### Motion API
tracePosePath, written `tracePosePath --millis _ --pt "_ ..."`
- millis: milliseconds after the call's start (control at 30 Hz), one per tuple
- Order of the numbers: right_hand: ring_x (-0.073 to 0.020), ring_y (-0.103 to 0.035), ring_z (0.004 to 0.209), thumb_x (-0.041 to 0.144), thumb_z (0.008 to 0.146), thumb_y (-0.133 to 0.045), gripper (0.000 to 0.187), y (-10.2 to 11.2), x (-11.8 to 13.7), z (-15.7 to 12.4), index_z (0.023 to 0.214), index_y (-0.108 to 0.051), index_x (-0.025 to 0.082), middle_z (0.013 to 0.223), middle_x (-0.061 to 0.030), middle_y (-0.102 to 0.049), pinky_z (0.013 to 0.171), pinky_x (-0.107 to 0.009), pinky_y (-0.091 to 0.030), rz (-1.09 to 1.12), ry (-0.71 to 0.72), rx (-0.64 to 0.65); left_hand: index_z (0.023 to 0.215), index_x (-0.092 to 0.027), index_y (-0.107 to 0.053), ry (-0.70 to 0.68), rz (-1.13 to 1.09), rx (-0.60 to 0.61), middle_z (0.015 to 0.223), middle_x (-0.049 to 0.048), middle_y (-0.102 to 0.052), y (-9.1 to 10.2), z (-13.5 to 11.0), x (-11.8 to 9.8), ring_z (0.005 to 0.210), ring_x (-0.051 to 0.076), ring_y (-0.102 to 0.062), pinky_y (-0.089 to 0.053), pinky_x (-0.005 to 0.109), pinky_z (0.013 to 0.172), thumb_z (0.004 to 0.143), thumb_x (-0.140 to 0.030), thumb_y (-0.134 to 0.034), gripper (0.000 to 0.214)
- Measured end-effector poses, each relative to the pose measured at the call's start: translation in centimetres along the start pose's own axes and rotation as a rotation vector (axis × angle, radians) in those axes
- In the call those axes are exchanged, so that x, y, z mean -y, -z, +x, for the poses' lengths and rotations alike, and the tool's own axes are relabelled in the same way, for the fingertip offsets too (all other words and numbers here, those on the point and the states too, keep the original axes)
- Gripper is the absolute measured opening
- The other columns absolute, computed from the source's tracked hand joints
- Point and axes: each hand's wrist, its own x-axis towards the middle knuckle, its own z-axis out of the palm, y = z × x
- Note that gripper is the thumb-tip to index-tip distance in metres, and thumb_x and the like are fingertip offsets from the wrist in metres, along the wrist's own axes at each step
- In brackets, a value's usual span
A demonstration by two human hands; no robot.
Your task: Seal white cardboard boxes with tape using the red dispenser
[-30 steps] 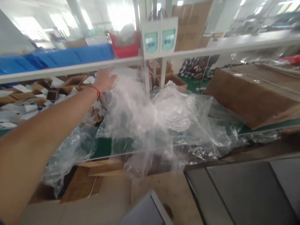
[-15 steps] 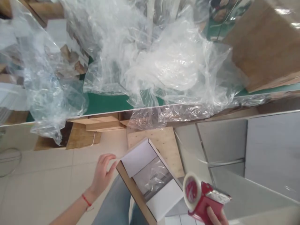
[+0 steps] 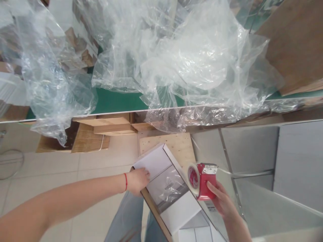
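Note:
An opened cardboard box (image 3: pixel 182 211), white inside with brown edges, stands tilted at my legs, its end flaps folded inward. Clear plastic (image 3: pixel 171 188) shows in the middle of the box. My left hand (image 3: pixel 138 180) is closed over the box's upper left edge, fingers curled onto the white flap and the thumb hidden. My right hand (image 3: pixel 220 198) grips a red tape dispenser (image 3: pixel 208 183) with a metal front and a roll of pale tape (image 3: pixel 193 178). The dispenser is held just above the box's right edge.
A green table (image 3: pixel 118 102) crosses the far side, heaped with clear plastic bags (image 3: pixel 199 60) that hang over its edge. Cardboard boxes (image 3: pixel 87 137) stand beneath it. A plywood board (image 3: pixel 185 144) lies behind the box, and large grey-white panels (image 3: pixel 300 161) are at right.
My left hand has moved right, from beside the box's corner onto its edge and flap. My right hand has raised the tape dispenser, bringing it left and turning it more upright.

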Motion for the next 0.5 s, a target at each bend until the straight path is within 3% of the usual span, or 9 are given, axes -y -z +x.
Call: tracePosePath --millis 100,167,233,300,367,433,500 --pt "-0.0251 -0.073 0.081 0.05 0.063 -0.091 0.051 -1.0 -1.2 -0.1 0.098 -0.076 0.017 0.098 -0.0124 -0.078 0.072 -0.033 -0.058 -0.034 -0.004 0.023 0.086 -0.013 -0.074 -0.078 0.107 -0.048 0.077 0.0148 -0.074 0.7 2.1 0.4 0.085 0.031 -0.069 -0.052 0.042 0.092 0.066 -0.043 -0.088 0.038" --pt "-0.0271 -0.073 0.082 0.05 0.063 -0.091 0.052 -1.8 -2.5 0.1 0.1 -0.076 0.017 0.098 -0.0129 -0.078 0.074 -0.036 -0.058 -0.069 -0.006 0.056 0.081 -0.017 -0.073 -0.073 0.134 -0.087 0.073 0.0122 -0.073 1.2 2.4 0.4 0.079 0.03 -0.068 -0.053 0.042 0.083 0.075 -0.04 -0.083 0.026" --pt "-0.0291 -0.073 0.083 0.051 0.063 -0.091 0.053 -2.3 -4.3 0.5 0.101 -0.075 0.017 0.097 -0.0128 -0.078 0.075 -0.04 -0.059 -0.072 0.002 0.051 0.094 -0.02 -0.072 -0.071 0.146 -0.134 0.086 0.0125 -0.074 1.3 1.7 0.3 0.088 0.029 -0.068 -0.052 0.042 0.078 0.087 -0.038 -0.071 0.019" --pt "-0.0296 -0.073 0.083 0.054 0.061 -0.09 0.053 -2.5 -6.0 0.8 0.098 -0.075 0.018 0.095 -0.0117 -0.079 0.077 -0.042 -0.059 -0.041 0.029 0.003 0.118 -0.023 -0.066 -0.061 0.169 -0.231 0.117 0.0141 -0.071 1.0 0.6 0.6 0.111 0.029 -0.063 -0.05 0.042 0.091 0.094 -0.038 -0.06 0.029" --pt "-0.0295 -0.073 0.083 0.056 0.06 -0.09 0.052 -2.1 -7.4 1.0 0.094 -0.076 0.02 0.094 -0.0107 -0.079 0.077 -0.043 -0.06 -0.019 0.057 -0.042 0.14 -0.023 -0.053 -0.022 0.179 -0.318 0.145 0.0143 -0.056 0.5 0.2 1.7 0.135 0.032 -0.05 -0.039 0.046 0.112 0.095 -0.045 -0.059 0.05" --pt "-0.0296 -0.072 0.083 0.057 0.059 -0.09 0.051 -1.5 -8.3 0.9 0.092 -0.076 0.021 0.093 -0.0106 -0.079 0.079 -0.044 -0.059 -0.046 0.067 -0.061 0.151 -0.024 -0.04 0.008 0.159 -0.361 0.16 0.0122 -0.039 -0.1 0.8 3.3 0.149 0.034 -0.032 -0.021 0.055 0.123 0.093 -0.054 -0.059 0.068" --pt "-0.0294 -0.071 0.085 0.057 0.059 -0.09 0.051 -0.9 -8.9 0.7 0.093 -0.077 0.02 0.094 -0.0109 -0.078 0.081 -0.044 -0.059 -0.119 0.066 -0.074 0.154 -0.027 -0.036 0.005 0.125 -0.373 0.164 0.007 -0.031 -0.8 2.1 5.0 0.153 0.031 -0.022 -0.011 0.057 0.125 0.097 -0.052 -0.053 0.064"
